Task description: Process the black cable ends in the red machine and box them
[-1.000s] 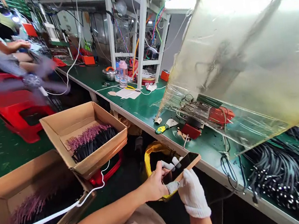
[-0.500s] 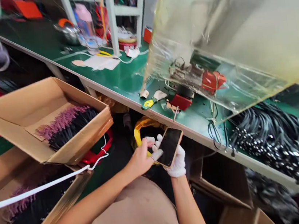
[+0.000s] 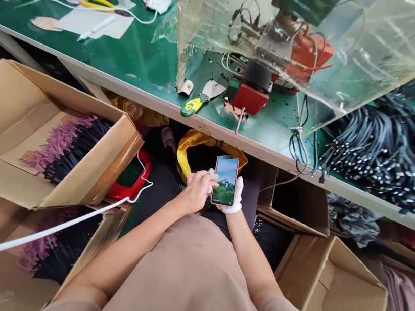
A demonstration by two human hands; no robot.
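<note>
My right hand (image 3: 237,196), in a white glove, is wrapped around a smartphone (image 3: 225,181) from below and behind. The phone's screen is lit, showing sky and greenery. My left hand (image 3: 198,190) is at the phone's left edge, its bent fingers partly apart and reaching the screen; it holds nothing. White coverings show at the fingertips there, though I cannot fully tell which hand each belongs to. Just behind the phone is a yellow-rimmed bag or bin (image 3: 186,150) below the bench edge.
On the green bench (image 3: 143,72) are a putty knife (image 3: 200,100), a red-and-black device (image 3: 251,96) beneath a clear plastic cover (image 3: 362,53), and a heap of black cables (image 3: 394,151). Cardboard boxes (image 3: 106,169) of pink-and-black strands stand left. A white cord (image 3: 67,225) crosses there.
The phone screen was dark and is now lit. My left fingers have drawn together somewhat at its edge. The view has shifted, bringing the bench items closer.
</note>
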